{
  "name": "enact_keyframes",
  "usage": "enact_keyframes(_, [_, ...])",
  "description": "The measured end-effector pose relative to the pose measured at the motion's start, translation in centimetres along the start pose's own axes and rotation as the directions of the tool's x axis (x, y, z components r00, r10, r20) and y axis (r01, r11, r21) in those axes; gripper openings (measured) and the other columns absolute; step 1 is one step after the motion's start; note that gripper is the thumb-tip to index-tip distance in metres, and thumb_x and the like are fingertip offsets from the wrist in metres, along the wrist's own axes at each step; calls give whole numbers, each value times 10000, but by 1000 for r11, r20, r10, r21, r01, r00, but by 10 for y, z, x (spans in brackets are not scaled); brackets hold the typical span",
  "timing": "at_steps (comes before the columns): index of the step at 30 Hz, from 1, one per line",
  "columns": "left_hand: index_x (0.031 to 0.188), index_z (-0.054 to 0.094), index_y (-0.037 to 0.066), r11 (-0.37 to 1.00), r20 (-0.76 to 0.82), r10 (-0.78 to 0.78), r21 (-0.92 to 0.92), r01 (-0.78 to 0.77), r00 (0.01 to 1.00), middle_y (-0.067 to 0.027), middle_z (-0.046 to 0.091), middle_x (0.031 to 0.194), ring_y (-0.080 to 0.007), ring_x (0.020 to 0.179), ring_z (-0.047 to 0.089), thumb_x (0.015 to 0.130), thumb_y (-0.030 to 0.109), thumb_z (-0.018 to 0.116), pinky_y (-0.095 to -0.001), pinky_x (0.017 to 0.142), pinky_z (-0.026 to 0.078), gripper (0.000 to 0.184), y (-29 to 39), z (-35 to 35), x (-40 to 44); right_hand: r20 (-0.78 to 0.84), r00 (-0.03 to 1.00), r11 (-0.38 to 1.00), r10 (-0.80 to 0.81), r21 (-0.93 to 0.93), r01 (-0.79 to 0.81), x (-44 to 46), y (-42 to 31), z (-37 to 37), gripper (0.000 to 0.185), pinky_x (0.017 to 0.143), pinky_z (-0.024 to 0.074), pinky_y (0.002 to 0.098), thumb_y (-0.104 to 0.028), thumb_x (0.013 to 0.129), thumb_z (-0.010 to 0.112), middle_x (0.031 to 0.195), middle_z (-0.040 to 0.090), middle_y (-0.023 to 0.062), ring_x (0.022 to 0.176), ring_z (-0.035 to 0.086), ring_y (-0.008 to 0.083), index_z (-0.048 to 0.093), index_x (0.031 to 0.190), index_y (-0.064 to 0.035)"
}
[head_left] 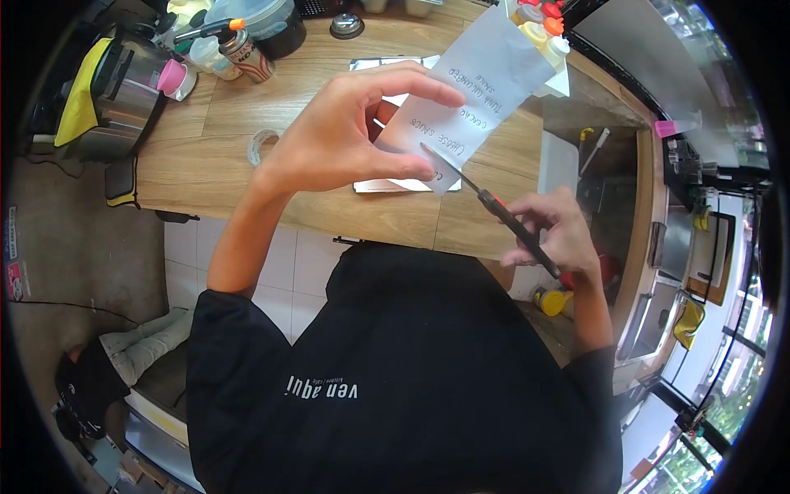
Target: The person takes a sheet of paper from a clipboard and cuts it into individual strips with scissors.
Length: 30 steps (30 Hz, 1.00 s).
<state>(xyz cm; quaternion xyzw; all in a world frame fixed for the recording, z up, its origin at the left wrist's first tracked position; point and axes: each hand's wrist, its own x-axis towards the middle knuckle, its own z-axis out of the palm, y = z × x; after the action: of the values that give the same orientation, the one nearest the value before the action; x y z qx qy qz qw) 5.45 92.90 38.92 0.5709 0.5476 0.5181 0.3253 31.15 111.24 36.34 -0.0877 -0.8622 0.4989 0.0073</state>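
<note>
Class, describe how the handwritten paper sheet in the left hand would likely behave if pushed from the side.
The paper sheet looks thin, so a push would probably bend it. The left hand holds it near one end, so the long free part may flutter or swing.

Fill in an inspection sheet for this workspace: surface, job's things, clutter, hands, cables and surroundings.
Surface: brown wood-grain tabletop.
Job's things: white rectangular handwritten paper sheet; slim scissors with black handles, blade overlapping the sheet in view, contact unclear.
Clutter: pale ring-shaped tape roll, pink plastic cup, round silver metal dome.
Hands: bare left hand holds the sheet; bare right hand grips the scissors.
Cables: thin black cable along the floor, picture left.
Surroundings: another person in a black top, lower left of the picture.
</note>
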Motion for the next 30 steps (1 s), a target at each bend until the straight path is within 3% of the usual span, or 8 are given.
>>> enact_keyframes(10, [1251,612,-7,1000,44,22,12,-22,999,-120,590,1300,-134,985,665,684,-45,834,-232,785,583,610,-1,2,8,-17,1000,996,25,89,-23,4,0,2,578,491,356,216,-390,531,956,549,510,-26,496,490,67,694,858,8])
enact_keyframes(12, [1250,608,-19,998,30,-69,4,69,997,-127,586,1304,-139,990,666,682,-46,836,-235,789,585,612,3,1,9,-16,999,995,29,95,-28,5,0,3,579,493,367,213,-387,533,957,553,520,-24,499,500,65,694,862,11])
enact_keyframes(15, [1249,606,-27,999,27,-46,-9,46,999,-131,590,1299,-147,999,667,681,-56,833,-241,797,588,613,1,-2,9,-18,999,993,41,114,-39,7,0,4,583,491,382,210,-386,537,956,563,533,-23,504,514,61,697,871,16])
enact_keyframes(30, [1241,618,-8,999,59,-30,-26,31,998,-110,598,1269,-166,1035,662,659,-98,817,-260,813,606,622,6,3,12,28,1000,976,-9,216,3,14,-3,7,666,487,391,197,-371,552,953,565,542,-16,499,528,53,687,997,46])
